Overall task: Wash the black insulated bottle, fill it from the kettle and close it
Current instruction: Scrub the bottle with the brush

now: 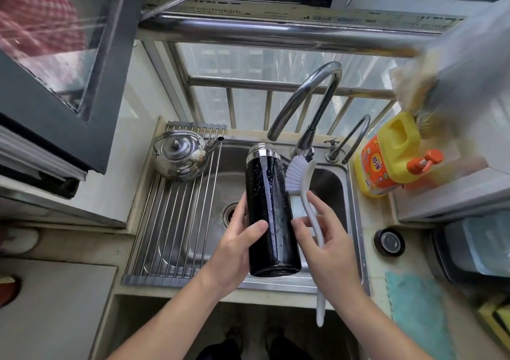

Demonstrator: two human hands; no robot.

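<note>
The black insulated bottle is upright over the sink, wet with droplets, its steel neck open with no lid on. My left hand grips its lower body from the left. My right hand holds the white handle of a long brush, whose bristles press against the bottle's upper right side. A shiny steel kettle sits on the roll-up drying rack at the sink's left. The bottle's lid is not in sight.
The steel sink has a tall curved faucet and a smaller tap behind it. A yellow detergent jug stands at the right. A blue cloth lies on the right counter. An open window frame juts in at the left.
</note>
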